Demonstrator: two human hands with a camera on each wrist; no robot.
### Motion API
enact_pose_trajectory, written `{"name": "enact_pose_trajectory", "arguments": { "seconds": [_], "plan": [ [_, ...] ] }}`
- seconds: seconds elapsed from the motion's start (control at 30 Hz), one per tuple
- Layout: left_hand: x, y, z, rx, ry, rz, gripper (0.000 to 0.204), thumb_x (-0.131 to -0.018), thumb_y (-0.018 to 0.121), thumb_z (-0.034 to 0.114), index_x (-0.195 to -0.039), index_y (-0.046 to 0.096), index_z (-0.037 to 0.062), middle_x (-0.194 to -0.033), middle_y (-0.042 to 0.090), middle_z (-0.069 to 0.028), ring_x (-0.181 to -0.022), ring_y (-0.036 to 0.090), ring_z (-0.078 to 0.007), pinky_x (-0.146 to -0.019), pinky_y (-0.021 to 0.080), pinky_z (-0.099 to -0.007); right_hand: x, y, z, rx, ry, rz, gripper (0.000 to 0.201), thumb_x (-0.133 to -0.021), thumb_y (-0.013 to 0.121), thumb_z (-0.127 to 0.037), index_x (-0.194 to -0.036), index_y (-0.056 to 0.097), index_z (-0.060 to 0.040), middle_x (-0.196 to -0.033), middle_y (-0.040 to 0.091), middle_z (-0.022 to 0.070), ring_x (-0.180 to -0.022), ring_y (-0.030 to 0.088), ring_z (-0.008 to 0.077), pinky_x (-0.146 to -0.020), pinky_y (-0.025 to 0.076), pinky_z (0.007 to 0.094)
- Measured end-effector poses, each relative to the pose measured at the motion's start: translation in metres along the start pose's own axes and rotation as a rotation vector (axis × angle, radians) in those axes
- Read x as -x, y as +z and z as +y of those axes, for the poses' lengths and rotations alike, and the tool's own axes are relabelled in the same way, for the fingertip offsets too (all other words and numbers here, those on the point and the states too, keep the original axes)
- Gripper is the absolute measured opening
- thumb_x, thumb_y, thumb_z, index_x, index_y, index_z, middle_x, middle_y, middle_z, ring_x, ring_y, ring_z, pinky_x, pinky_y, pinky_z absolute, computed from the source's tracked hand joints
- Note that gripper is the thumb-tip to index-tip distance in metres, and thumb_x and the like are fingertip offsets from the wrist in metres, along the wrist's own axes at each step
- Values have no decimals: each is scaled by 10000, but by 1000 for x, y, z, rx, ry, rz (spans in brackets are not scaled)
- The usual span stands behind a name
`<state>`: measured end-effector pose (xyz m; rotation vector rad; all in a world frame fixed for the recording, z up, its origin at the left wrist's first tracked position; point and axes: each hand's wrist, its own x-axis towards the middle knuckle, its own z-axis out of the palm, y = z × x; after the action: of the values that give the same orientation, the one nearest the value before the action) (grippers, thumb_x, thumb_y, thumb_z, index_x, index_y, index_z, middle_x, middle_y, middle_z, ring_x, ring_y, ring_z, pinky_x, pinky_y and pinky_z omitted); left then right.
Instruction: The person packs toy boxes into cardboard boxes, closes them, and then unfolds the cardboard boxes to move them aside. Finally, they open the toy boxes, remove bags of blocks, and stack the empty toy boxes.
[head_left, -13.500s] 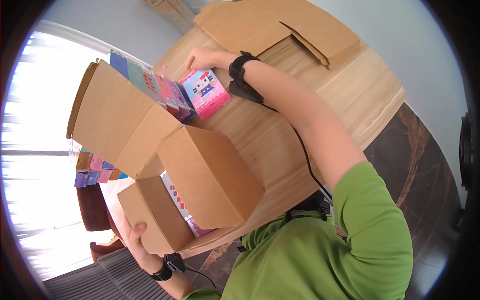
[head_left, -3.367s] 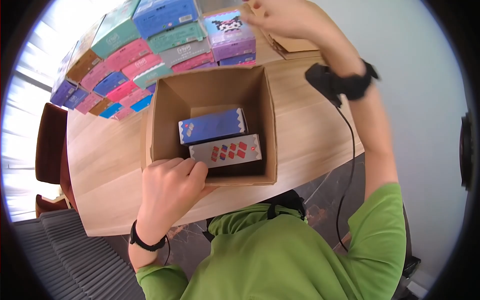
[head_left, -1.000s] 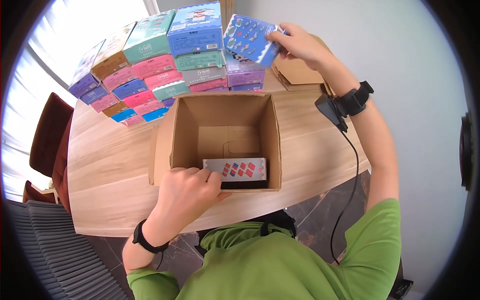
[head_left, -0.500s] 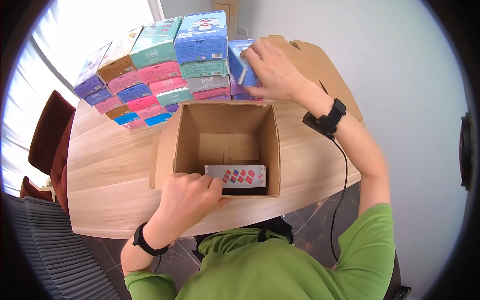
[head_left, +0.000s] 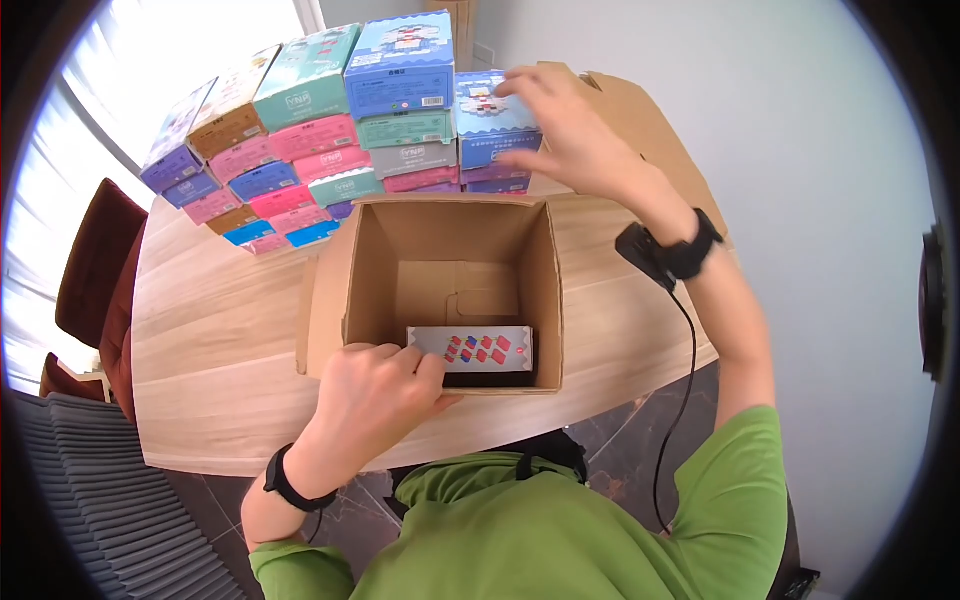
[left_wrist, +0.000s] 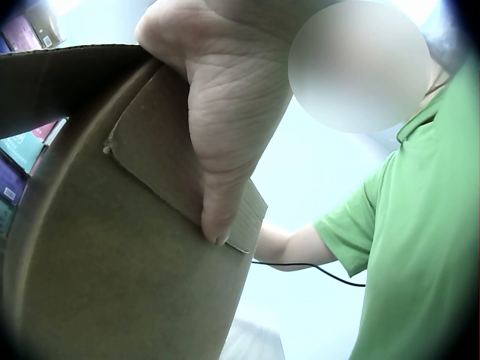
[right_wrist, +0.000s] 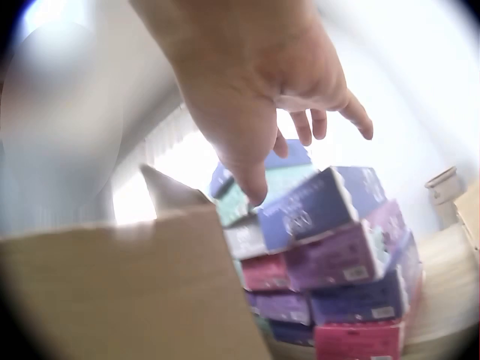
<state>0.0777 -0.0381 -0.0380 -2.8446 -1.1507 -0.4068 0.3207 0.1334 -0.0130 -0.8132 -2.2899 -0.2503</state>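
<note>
A brown cardboard carton (head_left: 455,230) stands upright with its top open at the table's near edge. My left hand (head_left: 375,400) grips its near rim, thumb pressed on the outer flap (left_wrist: 157,135) in the left wrist view, its other fingers hidden over the edge. Inside the carton lies one small white box (head_left: 470,348) printed with red and blue shapes. My right hand (head_left: 590,145) hovers with spread fingers around a blue toy box (head_left: 495,110), holding nothing. That blue box tops the right-hand column of the stack, above a purple box (right_wrist: 330,259).
Stacked colourful boxes (head_left: 310,135) fill the back left of the wooden table (head_left: 220,330). Flattened cardboard (head_left: 640,130) lies at the back right. A dark red chair (head_left: 95,270) stands left, and a black cable (head_left: 685,400) hangs from my right wrist.
The blue box, earlier in the carton beside the white one, has been lifted out, turned and set on the right column. My right hand has let it go; the left stays on the rim.
</note>
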Motion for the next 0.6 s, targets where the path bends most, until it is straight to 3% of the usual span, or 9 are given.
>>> {"name": "enact_pose_trajectory", "arguments": {
  "seconds": [0.1,0.17,0.2,0.3,0.43,0.5,0.6],
  "plan": [
    [0,1,-1,-35,20,-1,328,-591,727,316,-584,478,102,-516,487,-8,-488,545,-171,-432,400,-285,-14,-53,-57,-425,419,-116,191,-749,634,-122,-871,568,9,-805,596,115,-724,589,267,-672,497,319],
    [-1,2,-2,-38,24,2,318,-594,719,312,-588,480,103,-514,482,-5,-487,543,-168,-432,401,-286,-8,-54,-88,-715,308,-283,131,-739,583,-94,-726,570,36,-643,587,129,-577,584,269,-565,491,316],
    [0,4,-1,-43,14,8,314,-591,717,309,-589,479,104,-514,480,-4,-486,542,-166,-432,400,-285,-10,-58,-102,-531,158,-537,147,-717,580,-95,-719,571,52,-683,591,178,-618,599,290,-557,486,344],
    [1,8,1,-57,0,42,312,-579,717,297,-589,471,106,-515,470,4,-483,534,-155,-430,396,-285,4,-28,-121,-348,-69,-1026,251,-733,606,-72,-940,518,39,-784,599,181,-696,602,308,-584,489,381],
    [3,6,3,-54,8,43,315,-571,719,290,-586,462,108,-516,466,6,-490,533,-151,-432,396,-284,0,4,-136,-266,-2,-1334,484,-677,646,-109,-1079,419,37,-798,593,207,-731,599,348,-584,484,435],
    [3,5,4,-58,13,45,318,-571,720,288,-585,458,108,-517,465,5,-493,533,-151,-435,398,-283,16,27,-135,-273,-31,-1328,679,-659,652,-108,-1227,304,22,-758,598,202,-712,599,359,-565,479,433],
    [2,4,3,-67,19,60,322,-577,719,289,-585,453,108,-516,465,2,-495,535,-157,-439,401,-284,16,33,-132,-276,48,-1262,821,-668,628,-88,-1340,163,-23,-722,597,195,-698,601,353,-561,476,418]
  ]
}}
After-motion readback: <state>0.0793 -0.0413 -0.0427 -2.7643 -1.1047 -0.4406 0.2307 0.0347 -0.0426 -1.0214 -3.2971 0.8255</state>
